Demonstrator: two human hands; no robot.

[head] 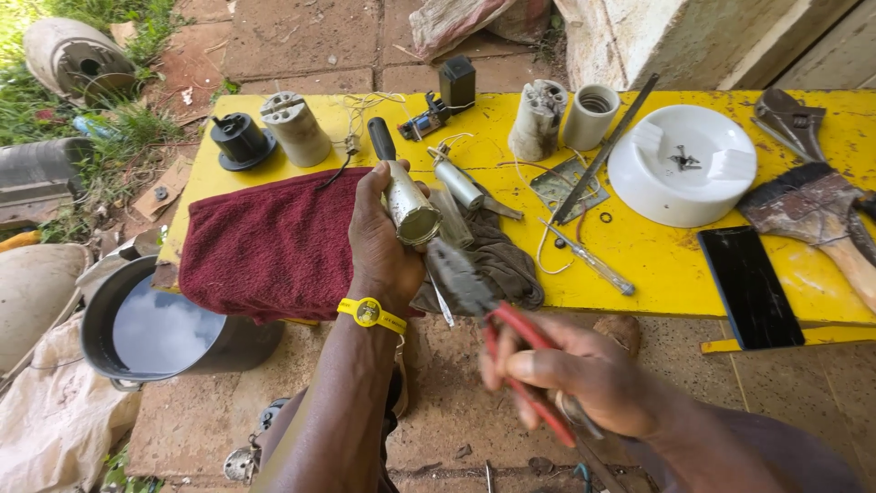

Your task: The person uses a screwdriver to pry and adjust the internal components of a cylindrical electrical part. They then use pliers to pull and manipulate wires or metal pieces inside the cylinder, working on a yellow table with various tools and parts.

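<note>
Yellow bench (657,265): left hand (379,242) grips metal cylinder (408,205); right hand (584,383) holds pliers (484,301).

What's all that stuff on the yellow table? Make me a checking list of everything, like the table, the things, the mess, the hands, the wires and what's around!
Surface: yellow table, paint worn, partly under a red towel.
Job's things: silver cylinder; red-handled pliers, blurred.
Clutter: white dish holding screws, screwdriver, axe, ceramic sockets, grey rag.
Grippers: left hand grips the cylinder; right hand grips the pliers.
Cables: thin loose wires across the table.
Surroundings: paving, grass, black pot of water.
</note>
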